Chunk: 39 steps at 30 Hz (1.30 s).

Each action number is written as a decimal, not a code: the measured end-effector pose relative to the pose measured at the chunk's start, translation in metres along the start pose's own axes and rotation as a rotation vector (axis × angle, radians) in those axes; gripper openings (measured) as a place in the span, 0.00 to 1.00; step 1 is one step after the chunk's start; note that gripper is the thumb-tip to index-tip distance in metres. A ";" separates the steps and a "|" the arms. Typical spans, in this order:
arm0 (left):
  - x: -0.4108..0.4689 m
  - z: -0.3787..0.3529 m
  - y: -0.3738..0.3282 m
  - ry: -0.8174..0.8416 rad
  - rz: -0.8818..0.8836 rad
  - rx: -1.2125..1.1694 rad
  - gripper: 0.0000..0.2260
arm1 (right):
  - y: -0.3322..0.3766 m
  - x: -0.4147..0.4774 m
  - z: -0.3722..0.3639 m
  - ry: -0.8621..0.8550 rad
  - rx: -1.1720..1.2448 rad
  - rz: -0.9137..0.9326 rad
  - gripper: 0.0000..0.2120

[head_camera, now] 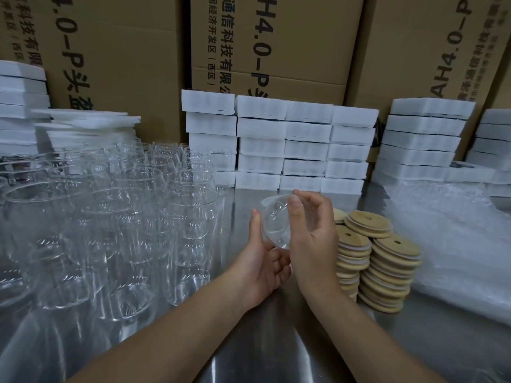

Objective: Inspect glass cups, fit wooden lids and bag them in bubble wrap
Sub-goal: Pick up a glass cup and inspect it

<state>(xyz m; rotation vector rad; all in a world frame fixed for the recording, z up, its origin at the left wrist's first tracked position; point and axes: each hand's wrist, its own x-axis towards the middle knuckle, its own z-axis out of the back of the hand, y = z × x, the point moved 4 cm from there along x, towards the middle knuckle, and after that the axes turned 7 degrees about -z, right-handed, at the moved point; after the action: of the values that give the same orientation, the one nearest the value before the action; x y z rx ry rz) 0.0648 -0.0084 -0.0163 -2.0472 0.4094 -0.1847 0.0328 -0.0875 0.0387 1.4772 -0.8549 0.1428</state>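
Fingers (295, 207) of the right hand (311, 239) are curling round a glass cup (275, 228), the thumb pressing on its near face and the forefinger hooking over its top edge. The cup is lying tilted on its side in the air above the steel surface (276, 341), one round end turning toward the camera, and it is not touching the surface. The left hand (262, 264) is cradling it from below and from the left, palm up, with the thumb lying straight along the cup's left wall and the other fingers bending loosely under its lower rim. Just to the right of the hands, wooden lids (387, 261) are sitting in several uneven stacks, each lid showing a small hole. Farther right, a heap of bubble wrap (456, 244) is spreading across the surface, close beside the lids. On the left, many empty glass cups (124, 217) are standing upright, packed closely together. Behind everything, white foam blocks (290, 145) are standing piled in rows, and printed cardboard boxes (276, 37) are rising behind them.
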 end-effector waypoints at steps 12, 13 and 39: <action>0.001 0.002 -0.005 -0.024 -0.042 -0.036 0.37 | 0.000 -0.004 -0.001 0.001 -0.004 0.027 0.17; 0.000 0.002 -0.005 -0.031 -0.049 -0.042 0.36 | -0.001 -0.004 -0.001 0.007 0.009 0.015 0.17; -0.013 0.000 -0.023 -0.045 -0.254 -0.142 0.29 | 0.006 -0.007 -0.009 0.200 -0.008 -0.090 0.28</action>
<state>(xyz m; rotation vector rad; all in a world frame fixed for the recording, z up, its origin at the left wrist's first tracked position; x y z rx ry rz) 0.0575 0.0063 0.0045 -2.2367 0.1366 -0.2693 0.0280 -0.0760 0.0406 1.4644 -0.6261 0.2156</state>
